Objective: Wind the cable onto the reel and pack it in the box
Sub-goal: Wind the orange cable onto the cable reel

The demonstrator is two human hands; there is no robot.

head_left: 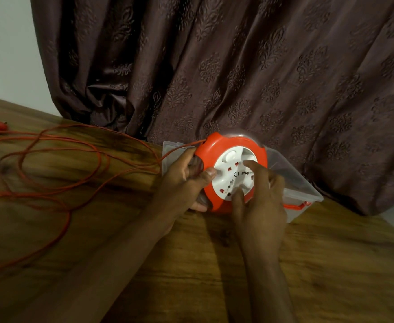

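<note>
At the far edge of the wooden tabletop [214, 264], just in front of the clear plastic box [294, 180], we hold the round orange-and-white plastic cable reel [232, 171] tilted up, the left hand [182, 185] clamped on its orange rim and the right hand [259, 194] pinching the white socket hub. The rigid shell looks light and smooth, so we judge the rim the safest grip. The thin orange cable [58, 159] sprawls limp and loose across the tabletop, likely to snag.
</note>
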